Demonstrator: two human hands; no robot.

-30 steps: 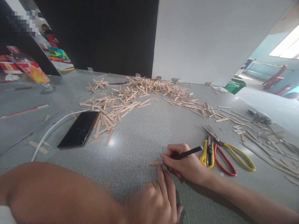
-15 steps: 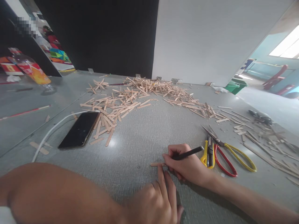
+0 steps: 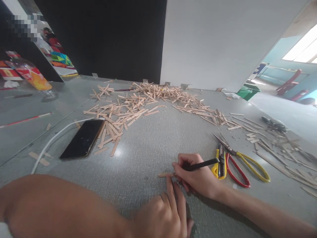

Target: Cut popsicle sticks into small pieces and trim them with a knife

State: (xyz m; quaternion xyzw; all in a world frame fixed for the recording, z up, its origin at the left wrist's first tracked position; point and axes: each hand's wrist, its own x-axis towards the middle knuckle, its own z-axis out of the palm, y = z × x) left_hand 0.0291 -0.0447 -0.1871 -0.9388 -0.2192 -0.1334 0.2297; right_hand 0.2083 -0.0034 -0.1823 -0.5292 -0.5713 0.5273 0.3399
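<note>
A short wooden craft stick (image 3: 162,175) lies flat on the grey table below the middle of the view. My left hand (image 3: 164,215) rests beside it with fingers stretched forward, the index fingertip pressing on the stick. In a writing grip, my right hand (image 3: 194,173) closes round a slim black pen (image 3: 204,164), its tip at the stick's right part. The tip itself is hidden behind my fingers. Just right of this hand lie a yellow-handled cutter (image 3: 221,163) and scissors (image 3: 232,152) with one red and one yellow handle.
Loose craft sticks (image 3: 138,99) are heaped in an arc toward the back panels. A phone (image 3: 83,138) with a white cable (image 3: 53,137) lies at left, a bottle (image 3: 32,74) farther back. Wood strips and scraps (image 3: 284,155) cover the right side. A green bin (image 3: 249,91) stands beyond.
The pen leans slightly lower, its rear end a little farther right. The whole view has shifted slightly; my left hand keeps its place on the stick.
</note>
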